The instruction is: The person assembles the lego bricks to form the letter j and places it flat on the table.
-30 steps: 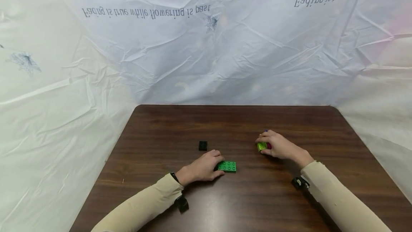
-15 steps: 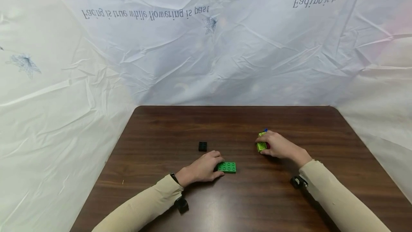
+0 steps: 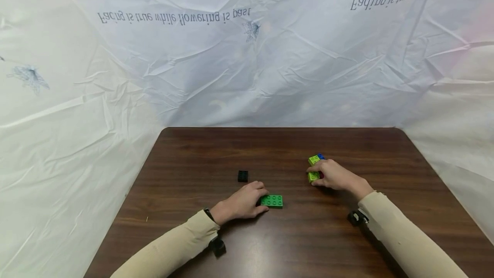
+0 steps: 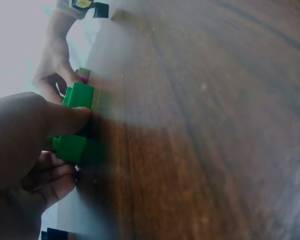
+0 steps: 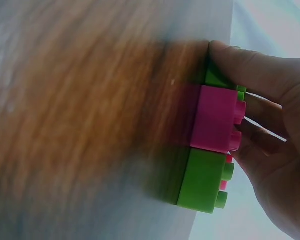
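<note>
In the head view my left hand [image 3: 241,200] holds a bright green toy building brick [image 3: 274,201] on the table, thumb at its near side and fingers at its far side. The left wrist view shows green brick parts [image 4: 72,149] on both sides of the thumb. Farther right, my right hand [image 3: 337,174] pinches a lime green brick [image 3: 313,177] between thumb and fingers. Beyond those fingers lie another lime brick [image 3: 313,159] and a blue brick [image 3: 320,156]. A magenta brick [image 5: 217,119] sits beside the lime ones, mostly hidden by the hand in the head view.
A small black brick [image 3: 242,176] lies on the dark wooden table [image 3: 200,149], beyond and left of the left hand. White printed sheeting [image 3: 247,76] hangs behind the table and along its sides.
Beyond the right fingers, the far lime brick and the blue brick have come out into view, swinging slightly left from behind the hand. The left hand and green brick stay in place.
</note>
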Demonstrator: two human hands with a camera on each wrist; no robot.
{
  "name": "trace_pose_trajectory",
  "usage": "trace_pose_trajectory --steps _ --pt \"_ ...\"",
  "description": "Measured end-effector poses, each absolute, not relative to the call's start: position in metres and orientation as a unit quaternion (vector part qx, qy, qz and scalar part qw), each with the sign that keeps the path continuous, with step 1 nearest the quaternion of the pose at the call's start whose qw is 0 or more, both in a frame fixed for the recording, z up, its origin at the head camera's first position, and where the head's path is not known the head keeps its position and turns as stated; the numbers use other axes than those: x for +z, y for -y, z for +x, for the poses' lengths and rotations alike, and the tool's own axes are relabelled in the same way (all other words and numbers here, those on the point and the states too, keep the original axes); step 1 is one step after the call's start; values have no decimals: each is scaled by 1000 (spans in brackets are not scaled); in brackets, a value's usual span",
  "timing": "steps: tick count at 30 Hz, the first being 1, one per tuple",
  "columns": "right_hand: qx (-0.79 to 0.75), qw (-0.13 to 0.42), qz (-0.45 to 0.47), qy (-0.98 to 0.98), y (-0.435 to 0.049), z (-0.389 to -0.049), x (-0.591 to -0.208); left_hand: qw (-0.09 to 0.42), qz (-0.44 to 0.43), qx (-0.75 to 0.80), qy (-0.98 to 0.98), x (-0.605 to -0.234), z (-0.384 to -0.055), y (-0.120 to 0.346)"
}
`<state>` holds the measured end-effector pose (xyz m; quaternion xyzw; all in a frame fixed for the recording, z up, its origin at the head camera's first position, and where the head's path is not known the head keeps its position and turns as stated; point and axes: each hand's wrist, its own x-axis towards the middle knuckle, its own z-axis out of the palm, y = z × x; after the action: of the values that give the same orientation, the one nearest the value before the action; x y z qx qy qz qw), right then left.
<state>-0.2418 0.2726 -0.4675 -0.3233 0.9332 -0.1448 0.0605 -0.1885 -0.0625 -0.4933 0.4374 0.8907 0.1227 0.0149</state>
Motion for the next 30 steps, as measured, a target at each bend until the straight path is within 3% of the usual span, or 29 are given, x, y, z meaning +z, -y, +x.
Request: trace_pose_trajectory --steps 30 --pt "-147 66 -324 -932 -272 -246 -467 13 428 118 -896 -490 -187 60"
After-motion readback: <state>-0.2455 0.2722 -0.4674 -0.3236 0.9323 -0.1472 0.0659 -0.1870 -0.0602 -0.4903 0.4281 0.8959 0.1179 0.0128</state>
